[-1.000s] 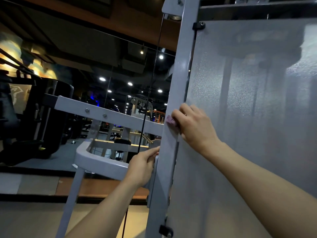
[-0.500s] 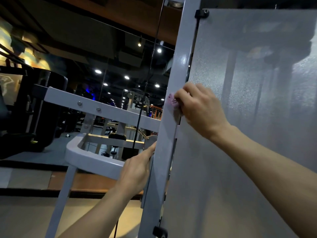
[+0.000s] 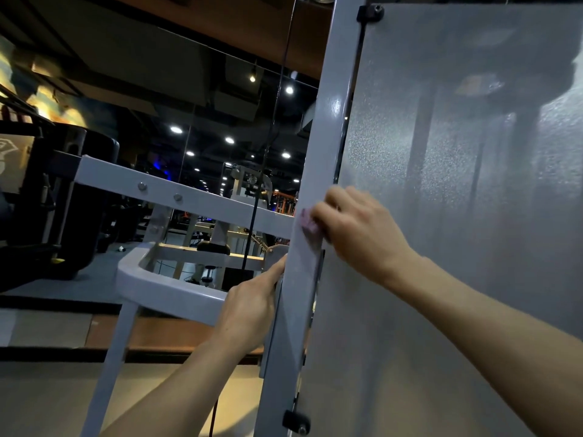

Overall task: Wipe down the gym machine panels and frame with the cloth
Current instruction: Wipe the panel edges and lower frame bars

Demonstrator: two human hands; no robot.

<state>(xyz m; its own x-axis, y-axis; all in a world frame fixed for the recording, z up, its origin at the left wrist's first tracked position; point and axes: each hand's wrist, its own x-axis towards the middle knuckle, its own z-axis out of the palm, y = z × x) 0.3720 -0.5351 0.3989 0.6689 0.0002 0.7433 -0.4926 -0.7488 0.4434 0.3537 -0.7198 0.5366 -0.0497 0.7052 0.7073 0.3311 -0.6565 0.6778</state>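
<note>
Dim gym hall, far left: dark ceiling with round spot lamps (image 3: 176,130), mirrored wall, grey floor, black equipment (image 3: 47,197) at the left edge. No brand, label or legible writing shows on the machine; a pale graphic at the far left edge is too cropped to read.

Item: upright post (image 3: 318,146) of the gym machine frame, pale grey painted steel, long axis running bottom to top and leaning slightly right toward the top.

Item: frosted panel (image 3: 457,184), translucent grey, just right of the post, held by black clips (image 3: 369,12) at top and bottom.

Item: horizontal crossbar (image 3: 176,192), white, two bolts, meeting the post from the left; curved white rail (image 3: 164,287) below it, nearer.

Item: black cable (image 3: 277,115), running vertically left of the post.

Item: cloth (image 3: 308,223), small, pinkish, bunched; orientation cannot be told. It sits against the post's face at crossbar height, mostly hidden.

Right hand (image 3: 356,234): fingers curled over the cloth, pressing it to the post.

Left hand (image 3: 252,304): lower, curled round the post's left edge, thumb pointing up along it.
</note>
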